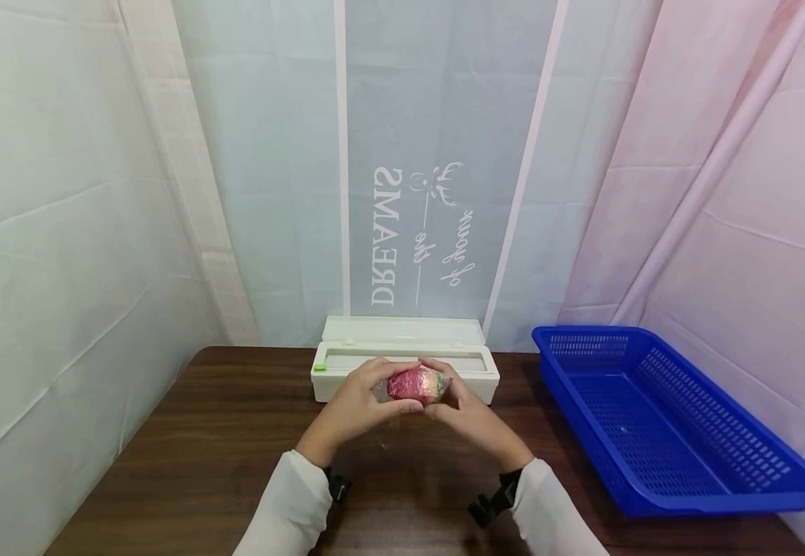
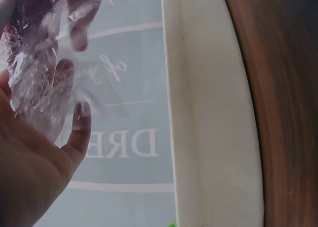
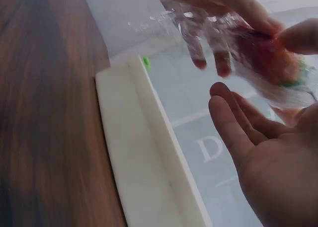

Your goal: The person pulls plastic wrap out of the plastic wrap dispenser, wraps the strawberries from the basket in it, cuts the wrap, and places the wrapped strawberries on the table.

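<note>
Between both hands is a red, yellow and green rounded object [image 1: 412,384], wrapped in clear cling film [image 2: 39,83]. My left hand [image 1: 357,408] grips its left end, thumb in front and fingers behind, with crumpled film bunched against the palm. The right hand [image 1: 475,421] holds the green-tipped right end between thumb and fingers. In the right wrist view, loose film stretches over some left-hand fingers [image 3: 221,60]. The bundle is held up in front of a white cling film dispenser [image 1: 336,384], whose lid [image 1: 402,330] stands raised at the back.
A green slider [image 1: 319,367] sits at the dispenser's left end. To the right, a blue perforated plastic basket [image 1: 593,455] stands on the dark wooden table [image 1: 187,455]. Pale curtains [image 1: 291,154] with printed lettering hang behind, and white cloth [image 1: 62,270] closes off the sides.
</note>
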A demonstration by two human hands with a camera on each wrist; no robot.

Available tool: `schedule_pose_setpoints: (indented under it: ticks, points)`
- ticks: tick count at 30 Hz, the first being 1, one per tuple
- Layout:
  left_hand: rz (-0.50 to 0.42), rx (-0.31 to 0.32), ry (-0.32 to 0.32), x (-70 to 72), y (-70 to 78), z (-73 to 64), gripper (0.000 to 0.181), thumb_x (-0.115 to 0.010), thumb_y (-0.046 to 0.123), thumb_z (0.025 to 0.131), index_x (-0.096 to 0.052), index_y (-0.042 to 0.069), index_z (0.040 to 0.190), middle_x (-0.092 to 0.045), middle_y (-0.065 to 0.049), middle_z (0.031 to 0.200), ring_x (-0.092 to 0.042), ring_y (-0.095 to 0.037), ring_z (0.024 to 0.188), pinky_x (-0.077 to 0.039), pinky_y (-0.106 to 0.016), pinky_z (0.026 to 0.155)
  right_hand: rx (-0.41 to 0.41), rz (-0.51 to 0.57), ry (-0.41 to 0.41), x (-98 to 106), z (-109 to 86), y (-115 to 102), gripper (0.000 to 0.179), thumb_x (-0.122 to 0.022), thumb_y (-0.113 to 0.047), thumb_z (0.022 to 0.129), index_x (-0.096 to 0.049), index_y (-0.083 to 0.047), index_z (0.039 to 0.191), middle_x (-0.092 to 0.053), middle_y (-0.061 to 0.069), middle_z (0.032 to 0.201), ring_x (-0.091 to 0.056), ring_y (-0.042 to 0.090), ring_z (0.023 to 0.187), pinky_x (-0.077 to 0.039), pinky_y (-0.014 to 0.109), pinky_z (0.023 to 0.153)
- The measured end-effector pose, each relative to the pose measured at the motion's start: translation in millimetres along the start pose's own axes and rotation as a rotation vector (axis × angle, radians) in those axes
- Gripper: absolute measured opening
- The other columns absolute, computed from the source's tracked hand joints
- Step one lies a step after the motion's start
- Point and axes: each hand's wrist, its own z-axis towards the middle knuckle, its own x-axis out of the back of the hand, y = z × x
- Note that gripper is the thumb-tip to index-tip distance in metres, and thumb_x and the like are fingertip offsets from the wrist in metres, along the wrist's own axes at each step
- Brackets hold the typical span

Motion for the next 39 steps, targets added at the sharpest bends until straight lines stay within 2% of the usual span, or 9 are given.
schedule_pose_setpoints:
  ticks: [2,5,12,16,19,24,30,37,39]
  points:
    - [0.038,-0.019,0.007,0.4,-0.9,-0.1,0.058,-0.073,0.050,0.073,-0.060,0.026,0.124,-0.059,0.009,0.097,-0.050,-0.004,0.091,-0.051,-0.032,0.074,-0.049,0.001,0.016,3,-1.3,-4,0.052,-0.049,-0.023,0.097,-0.027,-0.028,0.144,-0.049,0.015,0.127,-0.053,0.023,0.110,-0.046,0.041,0.091]
    - [0.103,-0.031,0.008,1.5,-1.0,0.0,0.060,-0.073,0.051,0.073,-0.060,0.024,0.126,-0.060,0.008,0.098,-0.050,-0.004,0.092,-0.051,-0.035,0.076,-0.082,-0.017,0.051,3,-1.9,-14,0.043,-0.049,-0.026,0.098,-0.037,-0.023,0.140,-0.057,0.016,0.116,-0.059,0.023,0.101,-0.050,0.043,0.088]
    - [0.403,-0.018,-0.004,5.0,5.7,-1.1,0.066,-0.070,0.050,0.078,-0.051,0.022,0.134,-0.061,0.001,0.117,-0.047,-0.015,0.111,-0.041,-0.045,0.084,-0.084,-0.104,0.181,-1,-0.6,-31,0.038,-0.054,-0.026,0.095,-0.049,-0.010,0.129,-0.065,0.013,0.101,-0.062,0.029,0.091,-0.056,0.031,0.077]
    - [0.568,-0.004,-0.009,4.9,10.6,-1.0,0.060,-0.069,0.041,0.081,-0.052,0.016,0.133,-0.062,-0.001,0.117,-0.048,-0.021,0.112,-0.042,-0.050,0.088,-0.080,-0.110,0.213,-4,0.0,-33,0.038,-0.054,-0.025,0.095,-0.049,-0.007,0.129,-0.065,0.015,0.096,-0.062,0.031,0.091,-0.056,0.031,0.076]
    - [0.638,0.020,-0.024,4.0,12.9,-0.6,0.057,-0.068,0.036,0.083,-0.051,0.015,0.134,-0.063,-0.001,0.117,-0.049,-0.021,0.112,-0.042,-0.050,0.090,-0.064,-0.119,0.221,-6,0.6,-32,0.038,-0.054,-0.025,0.096,-0.049,-0.006,0.129,-0.065,0.014,0.097,-0.062,0.027,0.090,-0.056,0.031,0.076]
    - [0.644,0.065,-0.022,3.9,13.9,-1.0,0.052,-0.067,0.028,0.085,-0.052,0.014,0.133,-0.064,0.000,0.117,-0.049,-0.020,0.112,-0.041,-0.050,0.091,-0.037,-0.101,0.241,-7,1.6,-30,0.036,-0.053,-0.024,0.096,-0.050,-0.007,0.127,-0.064,0.014,0.096,-0.062,0.024,0.089,-0.056,0.031,0.076]
    - [0.573,0.094,0.002,1.3,8.2,-1.8,0.047,-0.063,0.023,0.089,-0.052,0.013,0.133,-0.065,-0.001,0.118,-0.050,-0.018,0.110,-0.041,-0.050,0.091,-0.015,-0.065,0.247,-9,2.2,-26,0.035,-0.050,-0.023,0.097,-0.049,-0.005,0.128,-0.063,0.016,0.102,-0.061,0.025,0.089,-0.056,0.029,0.076]
    - [0.442,0.069,0.018,-10.5,-1.9,-1.9,0.044,-0.049,0.025,0.097,-0.045,0.010,0.138,-0.058,-0.002,0.129,-0.049,-0.020,0.112,-0.043,-0.052,0.090,0.002,0.013,0.239,-10,2.9,-25,0.035,-0.046,-0.019,0.099,-0.046,-0.002,0.130,-0.061,0.020,0.103,-0.061,0.028,0.090,-0.049,0.055,0.084]
    - [0.403,0.056,0.001,-12.6,-3.9,-2.3,0.046,-0.046,0.026,0.098,-0.041,0.007,0.140,-0.055,-0.004,0.132,-0.048,-0.021,0.114,-0.042,-0.052,0.092,0.000,0.005,0.239,-9,3.1,-25,0.035,-0.045,-0.020,0.099,-0.046,-0.003,0.130,-0.061,0.019,0.103,-0.061,0.028,0.090,-0.051,0.052,0.084]
